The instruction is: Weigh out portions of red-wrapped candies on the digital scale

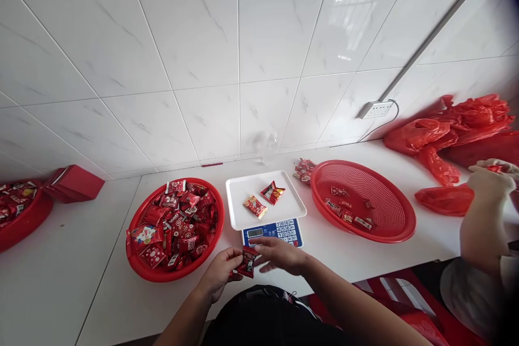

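Observation:
My left hand [221, 270] is closed on a small dark red snack packet [248, 263] in front of the scale. My right hand [281, 254] is beside that packet, its fingers stretched out and apart; whether its fingertips touch the wrapper I cannot tell. Just beyond my hands stands a blue digital scale [298, 232] with a white tray [239, 219] on top. Two wrapped packets lie in the tray, a cream and red one [255, 206] and a red and gold one [273, 192]. To the left, a red plastic basket [133, 259] is heaped with red packets.
A second red basket [389, 200] on the right holds several packets, with more packets [304, 170] behind its left rim. Red plastic bags [446, 124] are piled farther right, near a co-worker's hand [492, 173]. A red box [73, 184] and another basket [24, 232] stand far left.

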The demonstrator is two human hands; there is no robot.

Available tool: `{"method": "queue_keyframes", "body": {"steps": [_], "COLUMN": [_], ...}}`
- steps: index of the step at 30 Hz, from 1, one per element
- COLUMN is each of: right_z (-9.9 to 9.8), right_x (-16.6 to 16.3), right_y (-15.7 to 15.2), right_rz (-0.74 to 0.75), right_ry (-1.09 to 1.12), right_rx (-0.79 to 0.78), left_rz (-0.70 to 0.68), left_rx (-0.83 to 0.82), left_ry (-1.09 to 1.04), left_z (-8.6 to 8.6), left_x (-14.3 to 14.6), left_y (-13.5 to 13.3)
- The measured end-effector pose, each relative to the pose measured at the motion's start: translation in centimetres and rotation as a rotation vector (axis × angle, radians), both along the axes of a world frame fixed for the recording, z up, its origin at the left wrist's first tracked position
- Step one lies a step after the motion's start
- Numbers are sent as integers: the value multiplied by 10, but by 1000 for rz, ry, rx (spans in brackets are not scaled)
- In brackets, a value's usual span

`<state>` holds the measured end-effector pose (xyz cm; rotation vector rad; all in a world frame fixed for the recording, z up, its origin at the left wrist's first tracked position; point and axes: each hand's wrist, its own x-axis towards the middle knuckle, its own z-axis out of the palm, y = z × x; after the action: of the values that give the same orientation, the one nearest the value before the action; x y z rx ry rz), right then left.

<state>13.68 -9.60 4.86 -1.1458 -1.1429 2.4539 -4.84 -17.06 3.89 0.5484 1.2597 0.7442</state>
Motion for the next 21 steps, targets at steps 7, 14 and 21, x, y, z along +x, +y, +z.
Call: {"method": "queue_keyframes", "body": {"steps": [7,14,21], "right_z": [-4,1,-12], "right_x": [-4,15,9], "right_y": [9,16,-18], "right_rz": [-221,-350,-27], "right_ry": [-63,-118,-103], "right_rx": [155,44,65], "left_rz": [195,391,183], "left_rx": [-65,-89,167], "left_ry": [-72,-243,44], "left_z": [-3,-1,15], "left_x": [8,-1,9], "left_y": [1,3,42]}}
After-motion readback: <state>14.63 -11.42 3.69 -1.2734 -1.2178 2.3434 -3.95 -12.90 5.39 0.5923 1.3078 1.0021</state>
